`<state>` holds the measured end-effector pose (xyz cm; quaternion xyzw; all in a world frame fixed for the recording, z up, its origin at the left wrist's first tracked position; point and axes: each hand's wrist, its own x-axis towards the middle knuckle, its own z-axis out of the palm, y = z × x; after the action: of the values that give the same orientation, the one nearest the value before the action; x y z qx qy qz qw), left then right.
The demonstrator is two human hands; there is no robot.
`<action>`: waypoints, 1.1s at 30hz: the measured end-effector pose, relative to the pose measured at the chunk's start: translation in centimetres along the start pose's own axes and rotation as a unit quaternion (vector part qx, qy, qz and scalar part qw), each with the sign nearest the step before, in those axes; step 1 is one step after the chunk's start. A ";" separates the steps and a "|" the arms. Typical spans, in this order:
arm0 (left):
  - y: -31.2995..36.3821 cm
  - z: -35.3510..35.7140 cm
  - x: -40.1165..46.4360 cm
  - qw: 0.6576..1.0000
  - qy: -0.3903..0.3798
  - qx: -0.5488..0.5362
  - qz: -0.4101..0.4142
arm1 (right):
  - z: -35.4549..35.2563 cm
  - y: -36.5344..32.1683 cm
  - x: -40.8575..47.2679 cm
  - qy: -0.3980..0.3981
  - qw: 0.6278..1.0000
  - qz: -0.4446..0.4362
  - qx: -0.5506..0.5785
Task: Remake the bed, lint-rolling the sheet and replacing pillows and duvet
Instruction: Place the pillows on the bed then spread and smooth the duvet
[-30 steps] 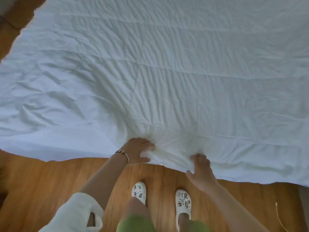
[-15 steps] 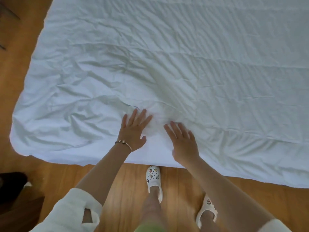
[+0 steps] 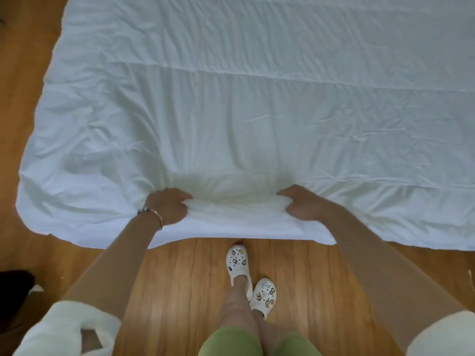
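Note:
A white, creased duvet [image 3: 257, 104] covers the whole bed and hangs over its near edge. My left hand [image 3: 167, 208], with a bracelet on the wrist, grips a bunch of the duvet's near edge. My right hand [image 3: 303, 204] grips the same edge about a forearm's length to the right. The fabric between my hands is gathered into a raised fold. No pillows, sheet or lint roller show.
Wooden floor [image 3: 185, 283] runs along the near side and the left of the bed. My feet in white clogs [image 3: 239, 263] stand just before the bed's edge. A dark object [image 3: 15, 281] lies on the floor at the lower left.
Half a second ago both hands lay flat and spread on the duvet. They have moved apart, drawn back to the near edge and closed on the fabric.

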<state>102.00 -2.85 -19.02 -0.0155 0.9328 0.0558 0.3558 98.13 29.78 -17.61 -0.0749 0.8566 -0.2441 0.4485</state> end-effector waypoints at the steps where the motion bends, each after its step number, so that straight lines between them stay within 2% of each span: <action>1: 0.0 0.9 -0.9 1.000 -0.016 0.010 -0.007 | 1.4 -0.2 0.0 -0.012 1.000 0.010 -0.016; 4: 0.5 2.8 -1.6 0.999 -0.024 0.033 -0.007 | 4.6 0.5 0.2 -0.030 0.996 0.022 -0.075; 7: -0.3 4.4 -1.3 0.998 -0.052 0.041 0.006 | 8.0 1.8 -0.4 -0.040 0.969 0.029 -0.241; 11: -2.6 6.2 -1.6 0.995 -0.061 -0.008 0.074 | 11.3 1.1 -1.4 -0.053 0.963 0.057 -0.256; 13: -4.1 6.1 -2.1 0.991 -0.041 -0.044 0.119 | 12.0 -0.2 -1.5 -0.013 0.970 0.048 -0.238; 16: -7.3 5.2 -2.2 0.980 0.077 -0.057 0.174 | 12.9 -3.4 -0.7 0.078 0.986 -0.001 -0.148; 21: -14.1 4.1 -1.4 0.947 0.220 -0.023 0.232 | 15.3 -12.6 3.4 0.156 0.976 -0.118 -0.091; 24: -19.4 4.2 -0.7 0.956 0.214 0.002 0.203 | 17.5 -19.8 6.4 0.216 0.943 -0.222 -0.124; 26: -23.5 4.6 -0.1 0.973 0.175 0.058 0.138 | 19.3 -23.7 8.2 0.216 0.925 -0.251 -0.189; 29: -28.8 4.4 0.4 0.984 0.105 0.128 0.060 | 21.5 -27.5 11.0 0.191 0.922 -0.151 -0.300; 32: -30.7 2.0 1.1 0.980 0.096 0.134 0.110 | 20.9 -28.9 13.2 0.223 0.925 -0.053 -0.302; 33: -31.0 0.8 1.3 0.980 0.099 0.121 0.127 | 20.1 -29.0 13.5 0.210 0.936 -0.039 -0.281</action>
<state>103.73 -33.58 -23.34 0.1405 0.9577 -0.0149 0.2507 103.76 -7.20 -23.06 -0.1783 0.9613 -0.0211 0.2088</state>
